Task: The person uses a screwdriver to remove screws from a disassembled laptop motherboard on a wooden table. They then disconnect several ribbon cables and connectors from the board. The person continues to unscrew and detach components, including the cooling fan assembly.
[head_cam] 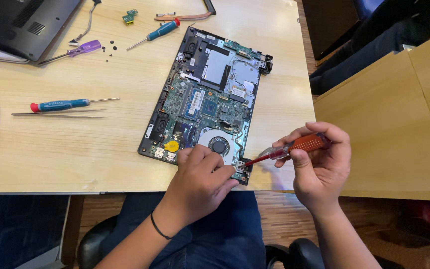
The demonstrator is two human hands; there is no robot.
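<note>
Laptop [210, 99] lies opened, its cover off and loose screws [109, 49] set aside on the worktop [75, 149]. Right hand [319, 164] fingers grip a red screwdriver [294, 148] at the near corner hinge; left hand [200, 182] fingers press flat on the board, so fasteners apparently remain.

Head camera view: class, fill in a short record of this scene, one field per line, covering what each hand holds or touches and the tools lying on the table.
Left hand: rests on near corner of opened laptop base
Right hand: holds red-handled screwdriver, tip at that corner
Cooling fan: exposed, just beyond the left hand
Spare tools: blue screwdriver, tweezers, purple screwdriver
Surface: wooden table
</note>
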